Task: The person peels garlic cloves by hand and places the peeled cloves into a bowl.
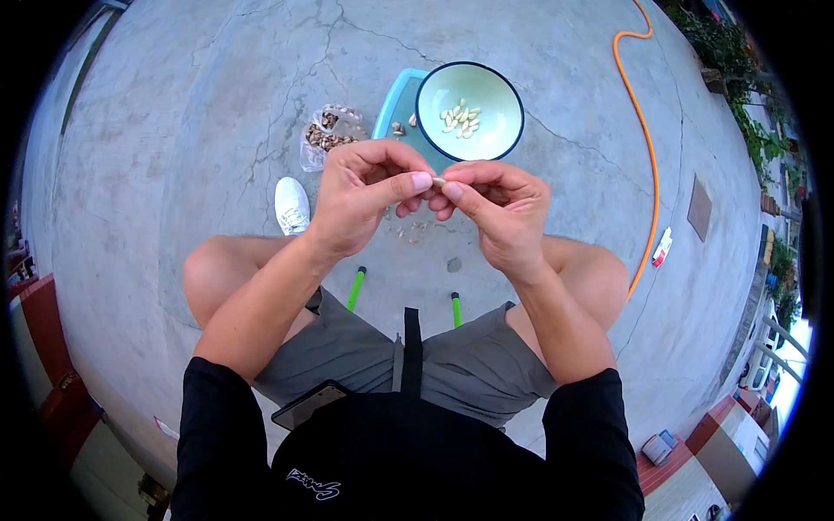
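Observation:
A small garlic clove (439, 182) is pinched between the fingertips of both hands. My left hand (365, 187) is closed on its left end, thumb against the fingers. From the other side, my right hand (508, 204) grips the clove with thumb and forefinger. Just beyond them stands a pale green bowl (499, 100) with a dark rim, holding several peeled garlic cloves (461, 117). It rests on a light blue stool (396, 97), where a few unpeeled cloves (398, 128) lie left of the bowl. My fingers partly hide the stool's near side.
A clear plastic bag (310, 157) of unpeeled garlic sits on the concrete ground left of the stool. Skin scraps (415, 231) lie below my hands. An orange hose (650, 156) runs down the right side, near a red-and-white packet (663, 247). A phone (310, 405) lies on my lap.

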Motion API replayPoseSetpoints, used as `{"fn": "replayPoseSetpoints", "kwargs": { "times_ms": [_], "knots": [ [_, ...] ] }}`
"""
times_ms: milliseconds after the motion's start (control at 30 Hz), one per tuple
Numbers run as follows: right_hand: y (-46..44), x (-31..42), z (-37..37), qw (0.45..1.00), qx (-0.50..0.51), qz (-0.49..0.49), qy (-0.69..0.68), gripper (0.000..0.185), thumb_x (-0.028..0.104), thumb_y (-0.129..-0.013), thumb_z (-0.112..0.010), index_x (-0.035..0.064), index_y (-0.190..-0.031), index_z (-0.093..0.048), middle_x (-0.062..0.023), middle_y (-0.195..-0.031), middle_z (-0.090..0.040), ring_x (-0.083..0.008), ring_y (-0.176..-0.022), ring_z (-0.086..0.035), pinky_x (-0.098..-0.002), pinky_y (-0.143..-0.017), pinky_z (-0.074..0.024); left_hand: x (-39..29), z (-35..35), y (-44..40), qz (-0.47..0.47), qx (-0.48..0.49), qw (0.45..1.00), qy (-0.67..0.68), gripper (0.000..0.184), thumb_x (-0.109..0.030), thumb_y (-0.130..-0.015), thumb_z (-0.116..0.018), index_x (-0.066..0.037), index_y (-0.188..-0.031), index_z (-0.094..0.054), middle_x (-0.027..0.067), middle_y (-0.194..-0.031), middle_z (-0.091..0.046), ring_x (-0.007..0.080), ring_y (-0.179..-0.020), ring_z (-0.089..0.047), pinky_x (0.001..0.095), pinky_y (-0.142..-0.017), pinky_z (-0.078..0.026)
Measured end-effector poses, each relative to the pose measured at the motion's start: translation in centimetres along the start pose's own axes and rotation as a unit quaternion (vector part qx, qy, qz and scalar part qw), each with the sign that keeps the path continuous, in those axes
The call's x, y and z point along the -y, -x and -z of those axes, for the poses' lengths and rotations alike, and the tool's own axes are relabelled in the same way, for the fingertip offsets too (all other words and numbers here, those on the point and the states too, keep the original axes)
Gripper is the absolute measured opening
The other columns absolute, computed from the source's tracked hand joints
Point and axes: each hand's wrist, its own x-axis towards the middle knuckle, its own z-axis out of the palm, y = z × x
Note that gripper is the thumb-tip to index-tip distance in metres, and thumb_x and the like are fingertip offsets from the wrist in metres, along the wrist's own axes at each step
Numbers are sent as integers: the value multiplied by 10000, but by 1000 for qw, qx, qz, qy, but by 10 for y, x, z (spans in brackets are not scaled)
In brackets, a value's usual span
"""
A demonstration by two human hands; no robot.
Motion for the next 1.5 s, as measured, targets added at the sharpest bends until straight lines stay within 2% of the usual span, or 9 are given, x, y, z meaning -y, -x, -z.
{"fn": "replayPoseSetpoints", "kwargs": {
  "times_ms": [433, 500, 533, 600, 633, 700, 800, 1100, 1500],
  "knots": [
    [3, -3, -3, 997, -32, 34, 60, 94, -77, -877, -669, -88, -969, -687, -155, -961, -698, -178, -818, -689, -277, -712, -592, -4, -10, 0, 5, -18, 999, -47, 119, -33, -868, -691, 31, -961, -652, 74, -828, -665, 92, -658, -574, 228, -575, -450],
    [3, -10, 1, 980, -29, 114, 161, 118, -81, -841, -700, -71, -958, -700, -144, -957, -707, -170, -829, -689, -272, -710, -577, -3, -9, -1, 19, -25, 999, -44, 128, -22, -872, -685, 32, -980, -644, 73, -826, -663, 92, -650, -570, 229, -571, -447],
    [3, -11, 2, 980, -29, 114, 161, 118, -81, -841, -700, -71, -958, -700, -144, -957, -707, -170, -829, -689, -272, -710, -577, -2, -8, -2, 19, -25, 999, -44, 128, -22, -872, -685, 32, -980, -644, 73, -826, -663, 92, -650, -570, 229, -571, -447],
    [3, -12, 3, 939, -31, 194, 283, 158, -80, -789, -735, -44, -941, -710, -138, -938, -718, -184, -811, -701, -276, -701, -563, 0, -6, -2, 35, -23, 999, -9, 120, -41, -883, -697, 30, -974, -664, 64, -838, -681, 72, -684, -582, 204, -588, -445],
    [2, -13, 3, 939, -31, 194, 283, 158, -80, -789, -735, -44, -941, -710, -138, -938, -718, -184, -811, -701, -276, -701, -563, 0, -7, -2, 35, -23, 999, -9, 120, -41, -883, -697, 30, -974, -664, 64, -838, -681, 72, -684, -582, 204, -588, -445],
    [1, -14, 1, 885, -40, 270, 376, 183, -75, -751, -754, -25, -921, -710, -136, -918, -722, -214, -790, -710, -286, -683, -556, -1, -8, -2, 37, -23, 999, 5, 122, -39, -882, -704, 28, -976, -667, 71, -842, -687, 78, -686, -588, 208, -592, -455],
    [0, -9, -2, 842, -31, 321, 432, 188, -79, -732, -758, -23, -903, -705, -138, -905, -721, -237, -777, -711, -286, -676, -557, 0, -8, -2, 30, -20, 999, 26, 115, -26, -879, -706, 27, -975, -671, 85, -850, -696, 85, -693, -598, 215, -599, -469],
    [-1, -11, -3, 858, -28, 324, 397, 208, -112, -712, -750, -28, -897, -702, -146, -892, -722, -222, -769, -711, -283, -673, -560, 2, -5, -1, 10, -8, 999, 43, 71, 24, -860, -681, 12, -928, -665, 115, -923, -669, 131, -671, -578, 253, -567, -446],
    [0, -12, -1, 889, -30, 289, 355, 195, -106, -713, -744, -17, -883, -714, -135, -897, -727, -184, -760, -705, -255, -656, -546, 0, -4, 0, 17, 2, 995, 103, 79, 64, -841, -688, 46, -918, -699, 121, -890, -689, 133, -686, -605, 256, -593, -478]
  ]
}}
